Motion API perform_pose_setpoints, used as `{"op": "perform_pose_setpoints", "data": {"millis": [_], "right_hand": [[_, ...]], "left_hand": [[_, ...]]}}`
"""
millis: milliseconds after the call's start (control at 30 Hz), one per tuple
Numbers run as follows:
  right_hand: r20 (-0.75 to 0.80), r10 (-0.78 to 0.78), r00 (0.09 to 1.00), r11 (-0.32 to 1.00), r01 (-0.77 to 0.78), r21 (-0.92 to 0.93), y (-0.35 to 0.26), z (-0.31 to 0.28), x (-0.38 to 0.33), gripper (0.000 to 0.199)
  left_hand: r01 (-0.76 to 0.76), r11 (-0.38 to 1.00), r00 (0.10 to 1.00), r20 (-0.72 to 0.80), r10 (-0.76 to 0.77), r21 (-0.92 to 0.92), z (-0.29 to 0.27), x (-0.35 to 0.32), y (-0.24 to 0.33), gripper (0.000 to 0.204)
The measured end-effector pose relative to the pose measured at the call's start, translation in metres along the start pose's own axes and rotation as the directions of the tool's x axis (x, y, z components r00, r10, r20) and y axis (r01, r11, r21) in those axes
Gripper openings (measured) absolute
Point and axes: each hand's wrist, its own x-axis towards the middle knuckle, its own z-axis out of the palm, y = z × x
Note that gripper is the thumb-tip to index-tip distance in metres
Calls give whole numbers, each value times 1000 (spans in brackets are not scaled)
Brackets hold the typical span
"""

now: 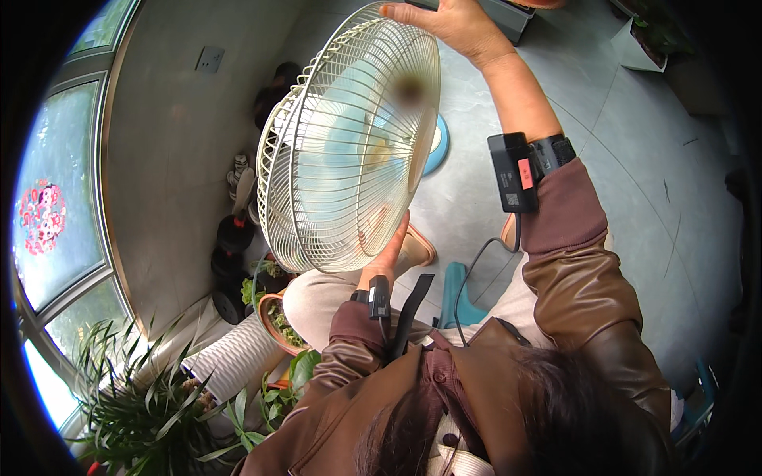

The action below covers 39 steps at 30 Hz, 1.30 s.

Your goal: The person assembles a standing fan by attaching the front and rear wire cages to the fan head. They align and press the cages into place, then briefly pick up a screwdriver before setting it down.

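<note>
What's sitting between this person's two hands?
Between the left hand and the right hand is a fan's pale wire cage, with light blue blades inside, as the head view shows.

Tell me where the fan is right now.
In the head view, the fan is at upper centre, between the right hand at its top edge and the left hand below.

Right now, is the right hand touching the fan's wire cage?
Touching: the head view shows the right hand at the upper rim of the wire cage, its digits lying across the wires with no gap.
</note>
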Motion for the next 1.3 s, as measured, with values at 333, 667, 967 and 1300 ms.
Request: {"op": "perform_pose_setpoints", "data": {"millis": [333, 667, 967, 1300], "right_hand": [[219, 219, 951, 874, -291, 390, 19, 6, -28, 60], [185, 460, 868, 744, -491, 453, 9, -2, -64, 57], [-95, 508, 856, 847, -477, 234, 10, 20, -72, 47], [-330, 629, 704, 777, -580, 243, 0, 16, -79, 49]], "left_hand": [[72, 994, 997, -35, -69, 86, -10, -21, 16, 66], [-7, 992, 989, 148, -11, 123, 7, -41, 41, 77], [-48, 972, 976, 217, -3, 231, 46, -55, 47, 73], [2, 918, 982, 174, -77, 396, 81, -54, 54, 68]]}}
